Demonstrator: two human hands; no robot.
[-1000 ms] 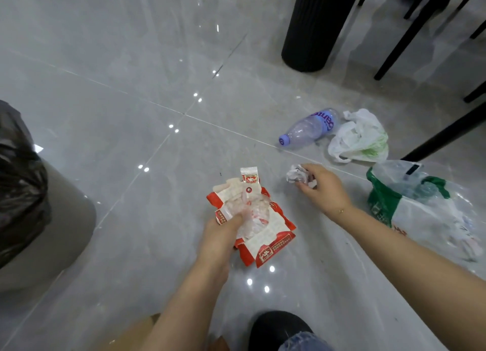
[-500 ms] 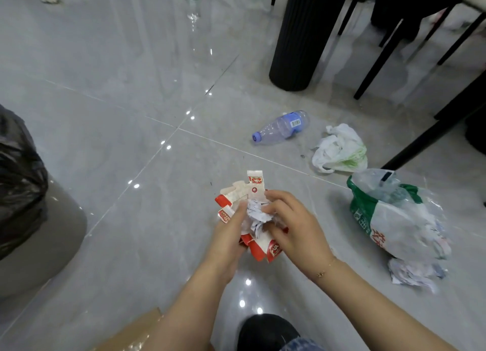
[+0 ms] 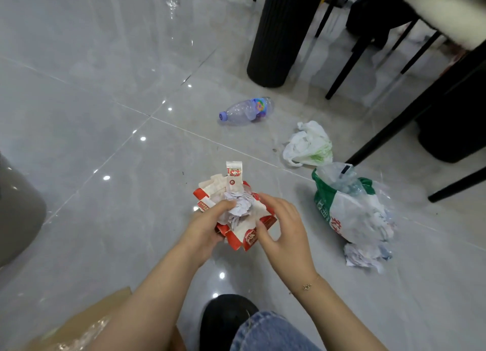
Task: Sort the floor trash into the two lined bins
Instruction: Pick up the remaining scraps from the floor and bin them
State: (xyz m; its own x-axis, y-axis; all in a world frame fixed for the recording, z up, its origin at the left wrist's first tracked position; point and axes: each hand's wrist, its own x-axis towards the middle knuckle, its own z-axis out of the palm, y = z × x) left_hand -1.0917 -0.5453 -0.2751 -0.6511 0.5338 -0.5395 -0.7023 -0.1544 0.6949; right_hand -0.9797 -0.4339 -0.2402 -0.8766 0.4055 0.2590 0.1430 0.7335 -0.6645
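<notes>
The left hand (image 3: pixel 203 228) grips a flattened red-and-white paper carton (image 3: pixel 236 219) from below and from its left edge, the thumb laid over the top beside a crumpled white paper wad (image 3: pixel 240 204) that sits in the middle of the carton. The right hand (image 3: pixel 282 233) is at the carton's right edge, its fingers (image 3: pixel 265 198) curled over the rim and the thumb pinching the lower right corner, so both hands hold the carton above the grey tiled floor (image 3: pixel 105 101). A white flap with a red emblem stands up at the carton's far side.

On the floor beyond the carton, a clear plastic bottle (image 3: pixel 246 110) with a purple cap lies on its side. To its right lies a crumpled white plastic bag (image 3: pixel 309 145), and nearer the person a green-and-white plastic bag (image 3: pixel 349 206) stuffed with clear plastic, with a crushed ball of paper (image 3: pixel 365 253) touching its near end. A grey bin (image 3: pixel 18 206) shows at the left edge. A black ribbed column (image 3: pixel 281 32) and black chair legs (image 3: pixel 355 53) stand at the back. A piece of brown cardboard (image 3: pixel 79 321) lies at the bottom left, beside a black shoe (image 3: pixel 223 316) and a denim-covered knee.
</notes>
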